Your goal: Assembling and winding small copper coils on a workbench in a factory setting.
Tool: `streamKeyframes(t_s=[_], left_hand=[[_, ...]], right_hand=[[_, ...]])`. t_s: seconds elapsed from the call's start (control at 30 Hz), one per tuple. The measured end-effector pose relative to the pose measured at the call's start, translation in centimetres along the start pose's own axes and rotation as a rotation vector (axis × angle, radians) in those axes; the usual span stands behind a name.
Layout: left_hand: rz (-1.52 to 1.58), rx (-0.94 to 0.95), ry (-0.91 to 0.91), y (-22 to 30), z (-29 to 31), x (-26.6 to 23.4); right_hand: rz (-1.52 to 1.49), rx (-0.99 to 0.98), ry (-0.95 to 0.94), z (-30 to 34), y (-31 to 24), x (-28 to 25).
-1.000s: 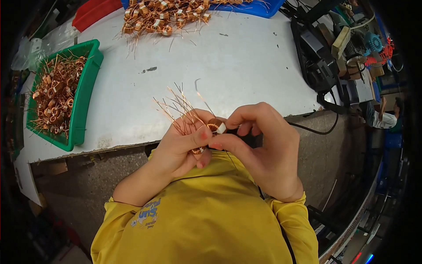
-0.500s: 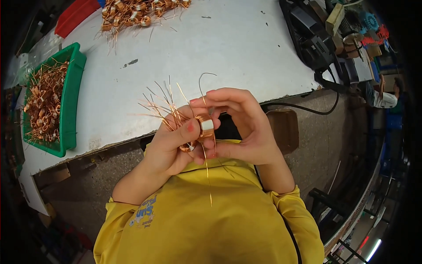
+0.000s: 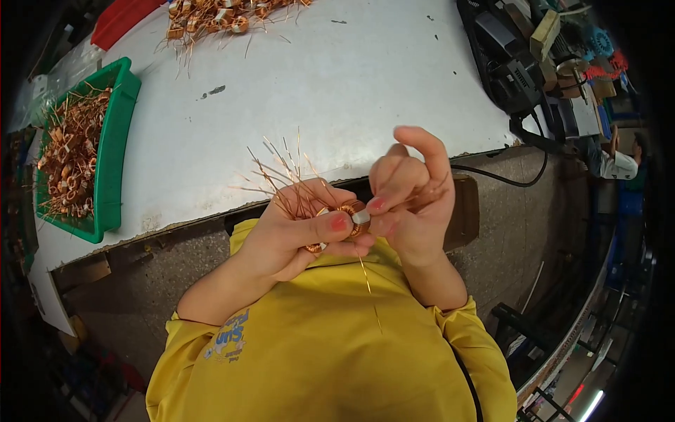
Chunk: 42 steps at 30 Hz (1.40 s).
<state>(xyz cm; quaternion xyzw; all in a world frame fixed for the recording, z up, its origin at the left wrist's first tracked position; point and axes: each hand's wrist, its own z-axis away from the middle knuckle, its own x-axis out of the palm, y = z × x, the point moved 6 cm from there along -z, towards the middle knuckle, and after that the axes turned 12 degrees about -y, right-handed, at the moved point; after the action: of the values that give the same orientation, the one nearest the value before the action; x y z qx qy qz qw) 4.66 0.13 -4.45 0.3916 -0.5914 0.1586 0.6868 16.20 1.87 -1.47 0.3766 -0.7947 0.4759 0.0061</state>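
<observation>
Held in front of my body, my left hand point(image 3: 274, 246) is closed around several ring-shaped copper-wound coils. The foremost coil point(image 3: 361, 224), with a pale band on its winding, sticks out past the thumb. Part of another coil point(image 3: 313, 248) shows below the thumb. Loose copper wire ends point(image 3: 285, 172) fan up from this hand, and a long wire point(image 3: 365, 274) hangs down over the yellow shirt. At the front coil's right edge, my right hand point(image 3: 425, 200) pinches with thumb and fingertips, one finger raised and bent. What lies in that pinch is hidden.
On the white table point(image 3: 281, 91), a green tray point(image 3: 119, 151) full of copper coils stands at left. A coil pile point(image 3: 225, 17) and a red bin point(image 3: 123, 21) are at the back. A black device point(image 3: 513, 81) with a cable sits far right; another person point(image 3: 619, 162) is beyond.
My right hand has turned and lifted, its fingers drawn into a pinch with one raised. The coils and left hand have shifted right. The curved wire end above the hands no longer shows.
</observation>
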Motion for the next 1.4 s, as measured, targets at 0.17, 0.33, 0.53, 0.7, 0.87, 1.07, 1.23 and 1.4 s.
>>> streamKeyframes(t_s=[0.17, 0.33, 0.53, 0.7, 0.87, 1.07, 1.23, 1.4], left_hand=[[-0.04, 0.04, 0.087, -0.1, -0.2, 0.3], [-0.002, 0.051, 0.102, -0.1, -0.2, 0.4], [-0.042, -0.039, 0.088, -0.4, -0.3, 0.3], [-0.079, -0.075, 0.107, -0.5, -0.2, 0.4], [-0.087, -0.051, 0.096, -1.3, 0.2, -1.3], [-0.022, -0.005, 0.078, -1.4, -0.4, 0.3], [-0.165, 0.018, 0.192, -0.6, -0.4, 0.7], [-0.623, 0.103, 0.103, 0.0, 0.2, 0.7]], right_hand=[[0.203, 0.091, -0.067, 0.2, -0.3, -0.5], [0.193, 0.225, 0.084, 0.5, 1.0, 0.1], [0.33, 0.189, -0.023, 0.3, 1.4, 0.5], [0.22, 0.165, -0.003, 0.5, 1.3, 0.8], [0.1, 0.108, 0.082, 0.5, 1.0, -0.1], [0.001, 0.16, 0.218, 1.7, 1.1, -0.9], [-0.233, 0.18, 0.191, 1.5, 1.9, -0.4], [0.309, 0.273, -0.2, 1.1, 1.8, 1.2]])
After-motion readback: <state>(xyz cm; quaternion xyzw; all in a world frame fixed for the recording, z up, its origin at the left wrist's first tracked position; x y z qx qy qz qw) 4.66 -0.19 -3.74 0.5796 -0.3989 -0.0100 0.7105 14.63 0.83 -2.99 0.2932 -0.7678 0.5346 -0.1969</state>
